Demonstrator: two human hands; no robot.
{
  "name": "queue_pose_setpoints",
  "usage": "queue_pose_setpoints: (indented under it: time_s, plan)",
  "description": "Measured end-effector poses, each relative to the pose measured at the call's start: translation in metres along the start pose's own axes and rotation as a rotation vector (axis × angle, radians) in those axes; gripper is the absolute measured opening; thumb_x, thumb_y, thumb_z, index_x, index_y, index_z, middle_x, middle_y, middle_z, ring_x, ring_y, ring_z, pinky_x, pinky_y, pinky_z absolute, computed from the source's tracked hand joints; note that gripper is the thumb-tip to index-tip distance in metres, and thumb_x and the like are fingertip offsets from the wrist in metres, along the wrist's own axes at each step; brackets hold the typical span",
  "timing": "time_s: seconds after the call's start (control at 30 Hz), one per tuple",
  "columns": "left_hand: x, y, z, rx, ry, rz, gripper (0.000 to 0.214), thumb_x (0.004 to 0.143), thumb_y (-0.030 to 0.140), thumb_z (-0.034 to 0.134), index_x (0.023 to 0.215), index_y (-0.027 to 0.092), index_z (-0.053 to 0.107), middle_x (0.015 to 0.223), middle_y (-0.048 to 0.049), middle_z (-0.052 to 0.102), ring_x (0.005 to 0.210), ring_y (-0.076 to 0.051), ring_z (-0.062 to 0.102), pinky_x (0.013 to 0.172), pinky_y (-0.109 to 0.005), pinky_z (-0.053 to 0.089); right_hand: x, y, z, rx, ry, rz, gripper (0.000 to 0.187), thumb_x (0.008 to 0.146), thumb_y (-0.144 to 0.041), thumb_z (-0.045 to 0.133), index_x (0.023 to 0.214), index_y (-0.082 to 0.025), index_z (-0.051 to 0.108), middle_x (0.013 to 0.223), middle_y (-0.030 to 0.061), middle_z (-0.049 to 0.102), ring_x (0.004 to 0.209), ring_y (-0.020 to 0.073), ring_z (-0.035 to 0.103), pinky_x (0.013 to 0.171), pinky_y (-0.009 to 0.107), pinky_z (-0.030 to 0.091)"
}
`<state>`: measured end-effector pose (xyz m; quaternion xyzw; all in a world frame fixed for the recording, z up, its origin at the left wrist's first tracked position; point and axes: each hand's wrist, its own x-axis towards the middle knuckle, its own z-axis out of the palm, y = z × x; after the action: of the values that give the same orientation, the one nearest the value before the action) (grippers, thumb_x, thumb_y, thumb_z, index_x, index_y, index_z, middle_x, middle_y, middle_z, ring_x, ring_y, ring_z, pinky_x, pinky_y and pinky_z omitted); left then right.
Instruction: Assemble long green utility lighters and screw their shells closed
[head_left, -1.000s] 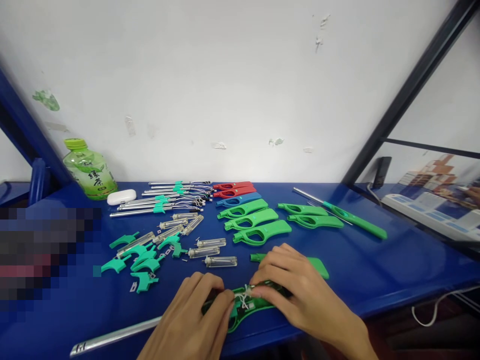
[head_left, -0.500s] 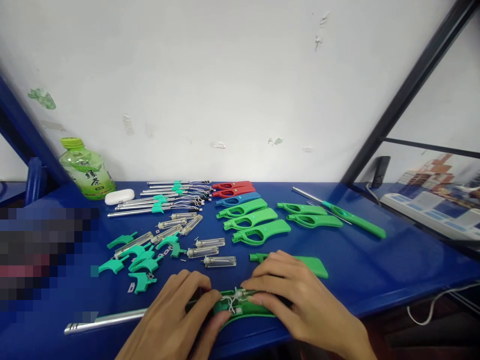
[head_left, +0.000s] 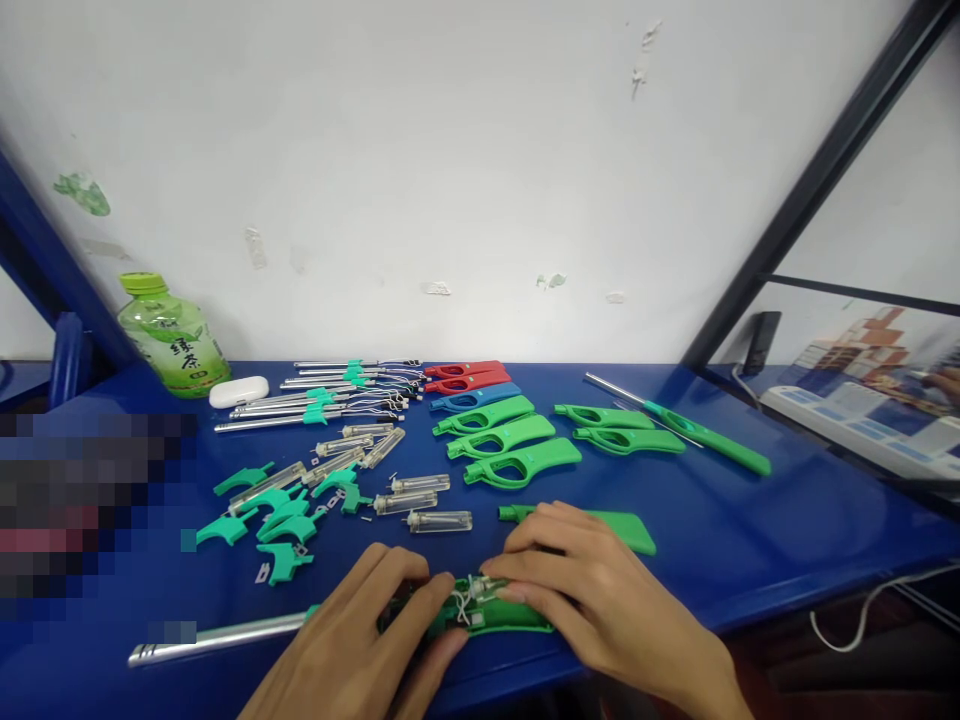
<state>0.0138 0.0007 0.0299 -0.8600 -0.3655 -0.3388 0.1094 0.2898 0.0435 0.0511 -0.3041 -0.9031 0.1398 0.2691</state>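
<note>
The right hand (head_left: pixel 592 578), the nearer, pinches the clear tank (head_left: pixel 489 588) at its nine o'clock, long axis roughly nine-to-three along the open green shell (head_left: pixel 514 616), whose nine-o'clock end the left hand (head_left: pixel 364 622) grips.

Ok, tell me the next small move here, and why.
Probably the right hand should press the clear cartridge gently into the open green shell. That hand pinches the cartridge at the shell, and the left hand grips the shell's front part. Gently, because white wires loop beside the cartridge's end. How deep it sits is unclear.
</note>
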Motion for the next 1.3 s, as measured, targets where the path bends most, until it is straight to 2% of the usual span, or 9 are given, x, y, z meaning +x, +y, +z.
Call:
queue_pose_setpoints:
  time_s: [0.23,0.5,0.93,1.1,1.17,1.3]
  plan:
    - [0.011,0.001,-0.004,0.043,0.027,0.031,0.032,0.126,0.028,0.036,0.125,0.024,0.068,0.099,0.0012,0.077,0.087,-0.014,0.078,0.088,-0.023,0.066,-0.002,0.0,0.001,-0.012,0.001,-0.001,0.029,0.123,-0.039,0.06,0.126,-0.026,0.086,0.112,0.0019,0.081,0.097,0.0205,0.071,0.086,0.037,0.049]
    - [-0.002,-0.007,-0.004,-0.026,-0.206,0.016,0.027,0.123,0.025,0.044,0.131,0.027,0.069,0.11,-0.0031,0.072,0.092,-0.018,0.074,0.086,-0.028,0.067,-0.001,-0.002,-0.001,0.016,0.001,0.013,0.025,0.12,-0.035,0.065,0.131,-0.029,0.087,0.111,0.0029,0.079,0.095,0.0211,0.07,0.084,0.036,0.05]
    - [-0.001,-0.011,-0.004,0.005,-0.214,0.059,0.024,0.12,0.02,0.047,0.126,0.026,0.07,0.113,-0.005,0.072,0.092,-0.018,0.074,0.083,-0.027,0.065,-0.001,-0.002,-0.002,-0.038,-0.004,0.018,0.024,0.12,-0.036,0.066,0.131,-0.033,0.087,0.104,0.0014,0.073,0.09,0.0204,0.067,0.078,0.035,0.046]
    - [-0.003,-0.011,-0.004,0.042,-0.228,0.078,0.023,0.119,0.02,0.049,0.129,0.026,0.07,0.114,-0.0052,0.073,0.093,-0.02,0.074,0.084,-0.03,0.067,-0.001,-0.003,-0.002,-0.065,0.013,0.03,0.027,0.12,-0.042,0.068,0.144,-0.036,0.077,0.112,-0.0003,0.078,0.102,0.0218,0.076,0.098,0.04,0.049]
    - [-0.003,-0.011,-0.004,0.049,-0.245,0.069,0.023,0.119,0.02,0.05,0.13,0.026,0.069,0.115,-0.0051,0.074,0.094,-0.019,0.075,0.086,-0.029,0.067,-0.002,-0.004,-0.001,-0.039,0.041,0.027,0.024,0.119,-0.045,0.069,0.137,-0.033,0.076,0.113,-0.0009,0.08,0.103,0.0218,0.077,0.099,0.04,0.049]
    - [-0.002,-0.011,-0.002,0.039,-0.249,0.077,0.023,0.12,0.021,0.049,0.131,0.026,0.069,0.116,-0.006,0.073,0.096,-0.019,0.075,0.085,-0.029,0.067,-0.003,-0.007,-0.001,0.01,0.108,0.001,0.021,0.119,-0.045,0.067,0.113,-0.026,0.072,0.105,-0.0013,0.08,0.092,0.0197,0.073,0.093,0.038,0.048]
